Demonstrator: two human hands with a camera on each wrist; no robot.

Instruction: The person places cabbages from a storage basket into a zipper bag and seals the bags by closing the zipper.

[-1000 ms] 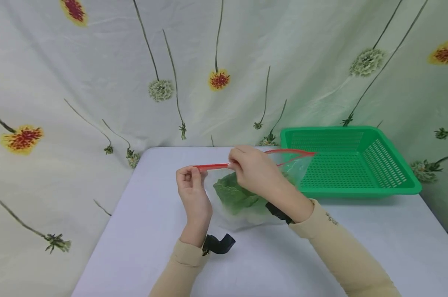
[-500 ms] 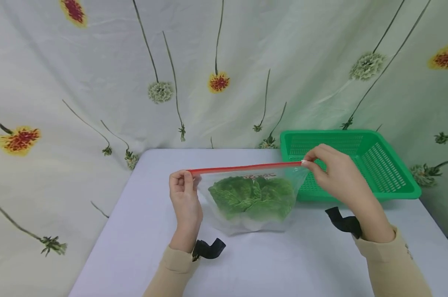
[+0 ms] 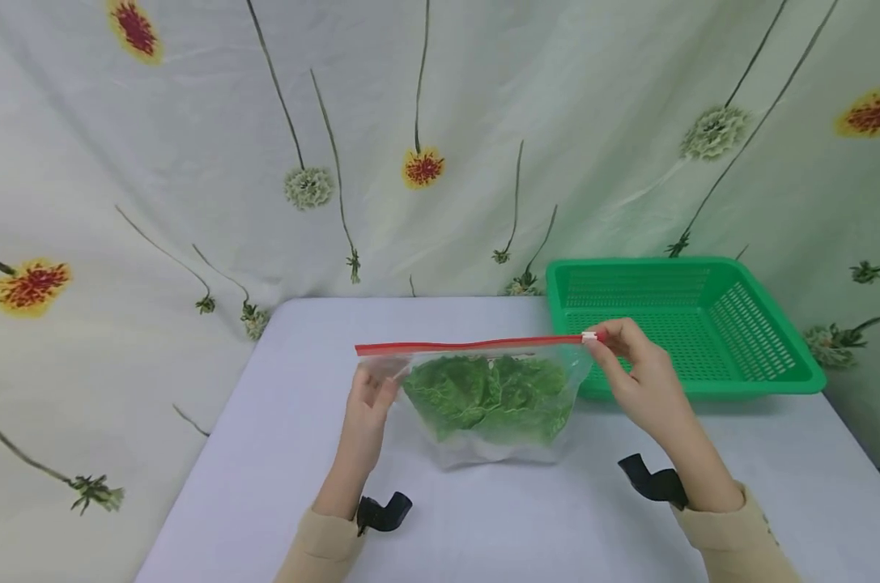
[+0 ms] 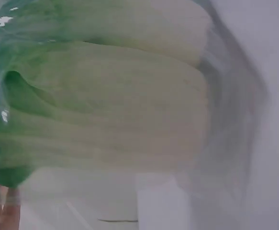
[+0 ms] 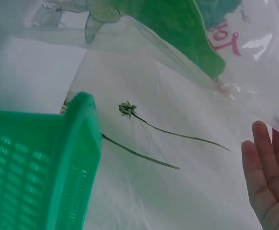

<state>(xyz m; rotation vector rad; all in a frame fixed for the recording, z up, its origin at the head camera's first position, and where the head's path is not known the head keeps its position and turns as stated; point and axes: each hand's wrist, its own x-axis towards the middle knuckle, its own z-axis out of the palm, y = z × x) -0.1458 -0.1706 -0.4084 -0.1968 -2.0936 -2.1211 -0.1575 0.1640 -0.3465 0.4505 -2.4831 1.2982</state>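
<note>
A clear zip bag (image 3: 440,455) with a red zip strip (image 3: 469,344) stands upright between my hands. Inside it are leafy greens (image 3: 494,397), whose thick pale stalks (image 4: 129,105) fill much of the left wrist view. My right hand (image 3: 647,385) pinches the strip's right end, beside the white slider (image 3: 589,337). The strip looks closed along its length. Below its left end, my left hand (image 3: 367,413) holds the bag's side edge, thumb in front and fingers behind the film. Some fingers (image 5: 259,167) of the right hand show in the right wrist view.
Behind the bag on the right, a green plastic basket (image 3: 702,387) stands on the white table (image 3: 294,453). A flower-printed cloth (image 3: 381,97) hangs along the back. Dark straps (image 3: 651,483) stick out from both wrists.
My right hand has run the slider from mid-strip to the right end, and the bag's mouth has closed. My left hand has shifted from the strip's corner down to the bag's side.
</note>
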